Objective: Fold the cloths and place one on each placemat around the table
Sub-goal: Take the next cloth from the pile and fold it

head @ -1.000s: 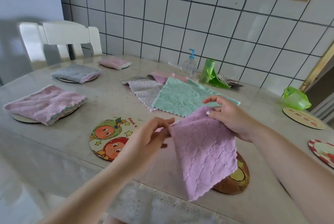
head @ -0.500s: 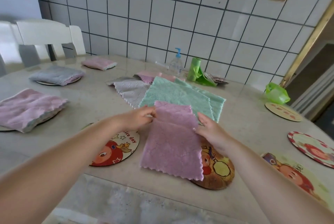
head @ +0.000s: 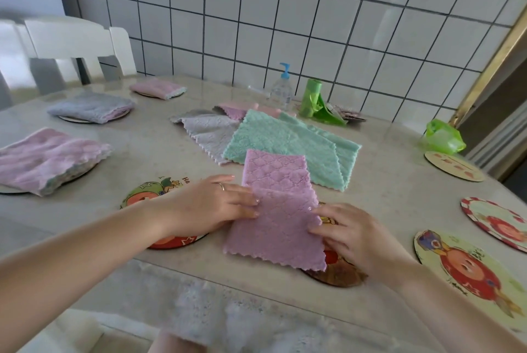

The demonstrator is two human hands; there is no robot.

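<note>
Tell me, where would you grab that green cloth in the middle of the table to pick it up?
Probably by the near right corner of the green cloth, coming from the right hand's side. That scalloped corner lies bare and flat on the table; the left edge sits over the grey cloth, and the pink cloth covers part of the near edge.

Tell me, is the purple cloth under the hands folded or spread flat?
Partly folded. The purple cloth shows a fold edge across its middle, one layer lying over another, with the left hand and right hand pressing its sides.

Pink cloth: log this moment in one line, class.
pink cloth | flat on table | left hand and right hand on edges
</note>
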